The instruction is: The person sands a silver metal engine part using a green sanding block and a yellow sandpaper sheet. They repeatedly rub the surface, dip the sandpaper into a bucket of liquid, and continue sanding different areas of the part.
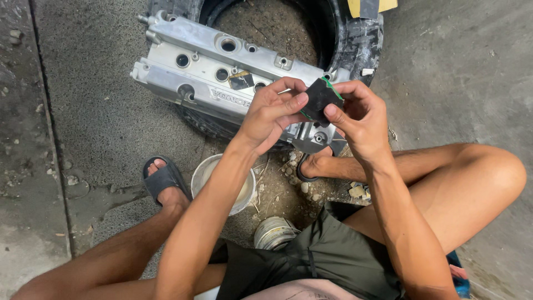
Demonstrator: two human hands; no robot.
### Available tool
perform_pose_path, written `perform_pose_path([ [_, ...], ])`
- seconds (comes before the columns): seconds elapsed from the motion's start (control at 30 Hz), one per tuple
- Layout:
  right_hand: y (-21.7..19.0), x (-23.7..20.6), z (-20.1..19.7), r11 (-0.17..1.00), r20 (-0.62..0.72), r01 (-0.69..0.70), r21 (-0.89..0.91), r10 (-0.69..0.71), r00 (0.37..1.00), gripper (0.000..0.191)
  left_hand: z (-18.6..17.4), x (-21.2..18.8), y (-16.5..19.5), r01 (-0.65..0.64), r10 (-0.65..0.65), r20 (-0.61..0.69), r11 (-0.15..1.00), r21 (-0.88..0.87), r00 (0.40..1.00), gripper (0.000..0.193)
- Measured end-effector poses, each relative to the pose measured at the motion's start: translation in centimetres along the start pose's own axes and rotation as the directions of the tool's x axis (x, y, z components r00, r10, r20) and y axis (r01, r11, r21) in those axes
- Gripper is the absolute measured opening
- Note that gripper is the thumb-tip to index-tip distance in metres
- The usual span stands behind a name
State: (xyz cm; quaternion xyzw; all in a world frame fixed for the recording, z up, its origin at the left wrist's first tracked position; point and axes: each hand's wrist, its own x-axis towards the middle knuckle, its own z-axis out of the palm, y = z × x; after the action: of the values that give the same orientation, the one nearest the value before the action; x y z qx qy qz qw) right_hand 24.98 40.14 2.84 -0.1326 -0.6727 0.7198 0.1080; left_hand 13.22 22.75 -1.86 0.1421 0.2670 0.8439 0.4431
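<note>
We pinch a small dark sheet of sandpaper [320, 99] between both hands, our left hand [270, 114] and right hand [360, 119] each closed on an edge, just above the near end of the aluminium valve cover [222, 72]. It looks light, thin and floppy, so it likely handles best gripped by its edges or folded. The cover lies across a tyre [355, 39], and a white bowl [211, 172] sits below it.

The small black sheet [321, 99] looks matt and gritty, with a green backing. The engine cover [222, 66] is dull, cast silvery metal. The tyre [355, 39] is scuffed black rubber, and the floor [100, 111] is rough grey concrete.
</note>
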Motion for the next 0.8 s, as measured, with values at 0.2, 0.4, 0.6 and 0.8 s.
perform_pose_path([
  [0.2,-1.8,-0.5,0.0,0.990,0.189,0.060,0.124,-0.083,0.979,0.027,-0.5,0.1,-1.1,0.045,-0.039,0.051,0.991,-0.130,0.998,0.018],
  [0.4,-3.0,-0.6,-0.6,0.957,0.357,-0.001,0.290,-0.108,0.928,0.032,0.7,0.0,-2.7,0.123,-0.099,0.120,0.970,-0.209,0.988,0.024],
  [0.6,-1.8,-1.3,-0.8,0.949,0.125,-0.034,0.313,-0.005,0.992,0.034,1.1,0.1,-3.6,0.053,-0.026,0.106,0.964,-0.260,0.994,0.033],
  [0.8,-1.3,-1.7,-0.4,0.977,0.088,0.069,0.203,-0.088,0.992,0.036,0.6,0.2,-5.0,0.012,0.028,0.118,0.948,-0.319,0.993,0.030],
])
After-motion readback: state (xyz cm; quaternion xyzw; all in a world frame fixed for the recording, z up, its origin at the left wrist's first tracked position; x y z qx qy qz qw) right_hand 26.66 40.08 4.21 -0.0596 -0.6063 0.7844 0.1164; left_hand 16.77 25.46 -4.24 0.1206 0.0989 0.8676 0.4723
